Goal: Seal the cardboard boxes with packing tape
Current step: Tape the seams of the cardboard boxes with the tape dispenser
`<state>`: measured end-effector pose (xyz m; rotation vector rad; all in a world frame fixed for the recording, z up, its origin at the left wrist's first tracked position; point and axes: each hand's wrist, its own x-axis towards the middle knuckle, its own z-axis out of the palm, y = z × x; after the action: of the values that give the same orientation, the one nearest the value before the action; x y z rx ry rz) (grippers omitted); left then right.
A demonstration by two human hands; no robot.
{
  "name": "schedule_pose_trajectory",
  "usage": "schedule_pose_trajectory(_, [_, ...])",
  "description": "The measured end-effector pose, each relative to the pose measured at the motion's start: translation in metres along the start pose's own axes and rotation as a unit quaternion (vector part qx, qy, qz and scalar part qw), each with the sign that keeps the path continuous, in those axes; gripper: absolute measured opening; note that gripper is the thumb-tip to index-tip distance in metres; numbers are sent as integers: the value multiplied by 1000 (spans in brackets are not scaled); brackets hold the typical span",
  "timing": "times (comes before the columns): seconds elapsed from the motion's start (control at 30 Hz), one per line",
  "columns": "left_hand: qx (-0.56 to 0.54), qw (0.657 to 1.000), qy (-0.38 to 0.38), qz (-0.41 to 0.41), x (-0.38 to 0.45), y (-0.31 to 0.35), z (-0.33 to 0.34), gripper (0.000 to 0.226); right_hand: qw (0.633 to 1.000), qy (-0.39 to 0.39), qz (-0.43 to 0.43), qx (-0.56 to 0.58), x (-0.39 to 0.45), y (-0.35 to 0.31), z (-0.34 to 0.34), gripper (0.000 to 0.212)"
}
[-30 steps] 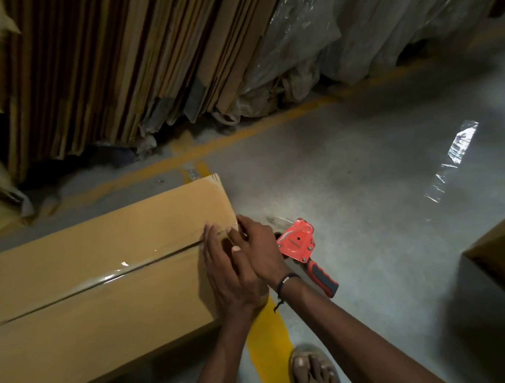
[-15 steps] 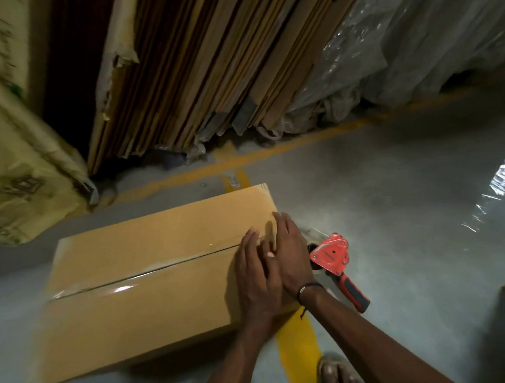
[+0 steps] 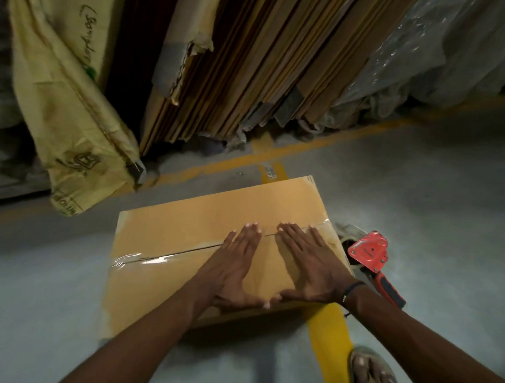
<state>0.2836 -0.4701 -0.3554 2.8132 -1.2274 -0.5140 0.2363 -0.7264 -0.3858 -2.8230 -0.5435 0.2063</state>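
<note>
A brown cardboard box (image 3: 187, 217) lies on the grey floor, its top flaps closed. Clear packing tape (image 3: 146, 257) runs along the centre seam and shines at the left end. My left hand (image 3: 234, 265) and my right hand (image 3: 309, 265) lie flat on the box top, fingers straight, fingertips on the taped seam, thumbs nearly touching at the near edge. A red tape dispenser (image 3: 369, 252) with a red and black handle lies on the floor just right of the box, held by neither hand.
Flattened cardboard sheets (image 3: 264, 62) lean upright behind the box. A yellow printed sack (image 3: 65, 99) stands at the left, clear plastic wrapping (image 3: 436, 54) at the right. Yellow lines (image 3: 326, 331) cross the floor. My sandalled foot (image 3: 373, 373) is at the bottom right.
Both hands moved from the box's right end onto its top and spread flat over the seam. The view shifted, so the whole box shows.
</note>
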Motion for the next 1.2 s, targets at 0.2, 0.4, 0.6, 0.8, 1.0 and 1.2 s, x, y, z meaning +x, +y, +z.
schedule_pose_trajectory(0.2, [6,1000,10,24,-13,-1,28,139,999,-20,-23,-19,-7,-2,-4,137])
schedule_pose_trajectory(0.4, [14,1000,25,14,-17,3,35,134,999,-20,-35,-29,-11,-4,2,131])
schedule_pose_trajectory(0.6, [-9,999,38,6,-18,1,37,132,998,-35,-52,-26,-9,-4,3,119])
schedule_pose_trajectory(0.8, [-28,999,30,0,-16,0,39,133,996,-52,-45,-49,-7,-4,1,118])
schedule_pose_trajectory(1.0, [-33,999,25,-18,-21,4,35,132,997,-47,-42,-43,-8,-4,2,119])
schedule_pose_trajectory(1.2, [-18,998,14,-50,-28,10,32,131,997,-49,-34,-43,-9,-6,-1,121])
